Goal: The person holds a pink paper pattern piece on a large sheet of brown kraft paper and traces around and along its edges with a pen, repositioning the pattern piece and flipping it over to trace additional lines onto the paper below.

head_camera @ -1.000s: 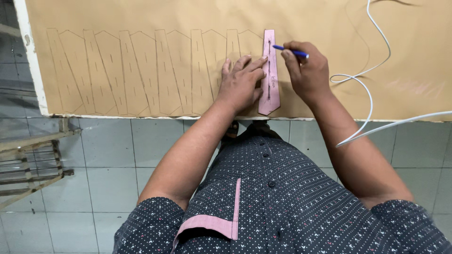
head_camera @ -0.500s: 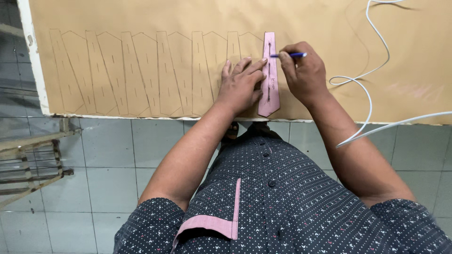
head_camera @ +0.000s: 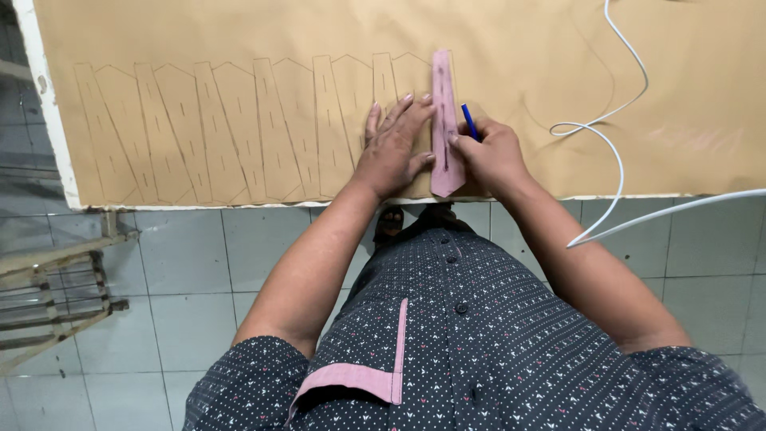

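A long narrow pink template (head_camera: 444, 96) lies on a big sheet of brown paper (head_camera: 239, 40) spread over the table. My left hand (head_camera: 393, 148) presses flat on the paper with its fingertips against the template's left edge. My right hand (head_camera: 491, 156) grips a blue pen (head_camera: 470, 122) beside the template's right edge, low down near its pointed end. Left of the template, several traced outlines (head_camera: 207, 132) of the same pointed shape run in a row across the paper.
A white cable (head_camera: 618, 152) loops over the paper's right part and hangs off the table edge. A wooden frame (head_camera: 56, 279) stands on the tiled floor at the left. The paper's near edge runs just below my hands.
My right hand with the pen has slid down the template's right side, from near its top to near its lower end. The left hand still holds the template down.
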### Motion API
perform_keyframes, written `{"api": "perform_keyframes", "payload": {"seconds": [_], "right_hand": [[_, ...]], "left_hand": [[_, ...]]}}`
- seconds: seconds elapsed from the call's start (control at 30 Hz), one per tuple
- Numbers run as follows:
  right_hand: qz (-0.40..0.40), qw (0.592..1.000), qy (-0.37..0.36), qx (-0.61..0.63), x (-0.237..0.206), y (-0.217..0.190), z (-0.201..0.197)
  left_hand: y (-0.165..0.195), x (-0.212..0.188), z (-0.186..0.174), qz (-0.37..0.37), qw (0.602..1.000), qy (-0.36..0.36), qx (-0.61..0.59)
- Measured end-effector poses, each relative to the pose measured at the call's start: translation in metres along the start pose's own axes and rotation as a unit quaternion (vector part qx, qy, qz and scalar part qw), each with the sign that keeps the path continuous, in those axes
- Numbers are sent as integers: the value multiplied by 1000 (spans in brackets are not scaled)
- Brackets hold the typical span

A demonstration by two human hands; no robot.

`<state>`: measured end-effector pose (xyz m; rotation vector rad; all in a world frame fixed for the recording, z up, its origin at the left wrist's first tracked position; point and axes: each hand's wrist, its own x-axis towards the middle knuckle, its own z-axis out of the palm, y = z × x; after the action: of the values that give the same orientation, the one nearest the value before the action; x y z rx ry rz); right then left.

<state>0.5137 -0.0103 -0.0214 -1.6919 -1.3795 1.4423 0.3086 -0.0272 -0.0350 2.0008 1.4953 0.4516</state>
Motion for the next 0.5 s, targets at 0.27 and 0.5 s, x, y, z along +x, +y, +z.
{"api": "perform_keyframes", "payload": {"seconds": [0.27, 0.5], "right_hand": [[-66, 991, 42, 108, -27, -50, -59], [-228, 957, 112, -139, 0, -8, -46]], "left_hand": [[0, 1, 2, -6, 1000, 17, 5], [15, 12, 15, -16, 989, -33, 141]]}}
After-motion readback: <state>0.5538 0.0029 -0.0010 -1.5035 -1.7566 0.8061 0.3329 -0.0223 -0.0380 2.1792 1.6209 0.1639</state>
